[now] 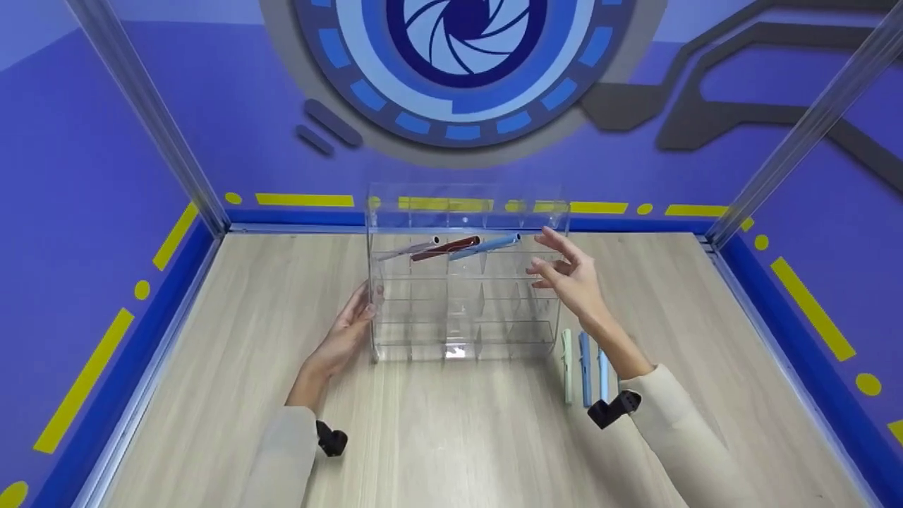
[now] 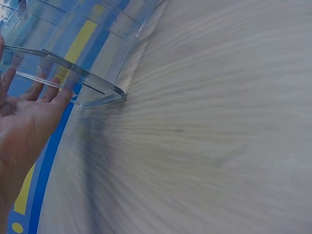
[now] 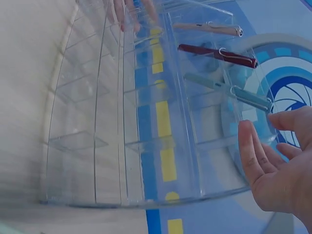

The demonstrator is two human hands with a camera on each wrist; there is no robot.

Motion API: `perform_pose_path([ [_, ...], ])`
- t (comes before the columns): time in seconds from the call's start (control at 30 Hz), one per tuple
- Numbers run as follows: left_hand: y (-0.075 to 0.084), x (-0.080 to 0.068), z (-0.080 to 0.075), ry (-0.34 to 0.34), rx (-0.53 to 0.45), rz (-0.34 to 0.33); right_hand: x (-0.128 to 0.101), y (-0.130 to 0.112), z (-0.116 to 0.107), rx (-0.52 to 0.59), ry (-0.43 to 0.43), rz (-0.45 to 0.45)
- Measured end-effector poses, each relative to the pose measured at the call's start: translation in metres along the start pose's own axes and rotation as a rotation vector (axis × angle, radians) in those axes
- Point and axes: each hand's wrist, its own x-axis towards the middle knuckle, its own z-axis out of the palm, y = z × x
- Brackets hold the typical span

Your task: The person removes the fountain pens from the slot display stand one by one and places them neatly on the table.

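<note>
Currently one organizer [image 1: 429, 346], three pens [image 1: 446, 250] inside, at least three loose pens [image 1: 585, 370].

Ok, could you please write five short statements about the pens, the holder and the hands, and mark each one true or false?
1. The left hand holds the side of the clear holder. True.
2. The right hand grips the dark red pen. False: its fingers hold nothing, and that pen is in the holder.
3. In the holder, the dark red pen is between two other pens. True.
4. Every pen is in the holder. False: some, such as the light green pen, lie on the table.
5. The holder's blue pen is nearer to the right hand than the dark red one. True.
</note>
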Motion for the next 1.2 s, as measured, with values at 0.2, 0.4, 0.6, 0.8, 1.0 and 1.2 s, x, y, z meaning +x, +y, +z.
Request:
perform_pose_path([
  [0.2, 0.001, 0.0, 0.001, -0.009, -0.02, 0.006, 0.005, -0.001, 0.009, 0.052, -0.024, 0.052],
  [0.4, 0.005, -0.001, -0.004, -0.024, 0.013, 0.008, 0.012, -0.002, 0.025, 0.118, -0.047, 0.081],
  [0.6, 0.009, -0.006, -0.01, 0.01, 0.03, -0.037, 0.018, -0.002, 0.046, 0.212, -0.125, 0.098],
  [0.8, 0.008, -0.004, -0.008, -0.002, 0.047, -0.06, 0.021, 0.0, 0.056, 0.26, -0.096, 0.121],
  [1.0, 0.005, -0.001, -0.004, -0.009, 0.038, -0.047, 0.018, 0.0, 0.056, 0.293, 0.003, 0.05],
  [1.2, 0.001, -0.002, -0.002, -0.013, 0.033, -0.04, 0.007, -0.009, 0.044, 0.314, 0.06, -0.056],
])
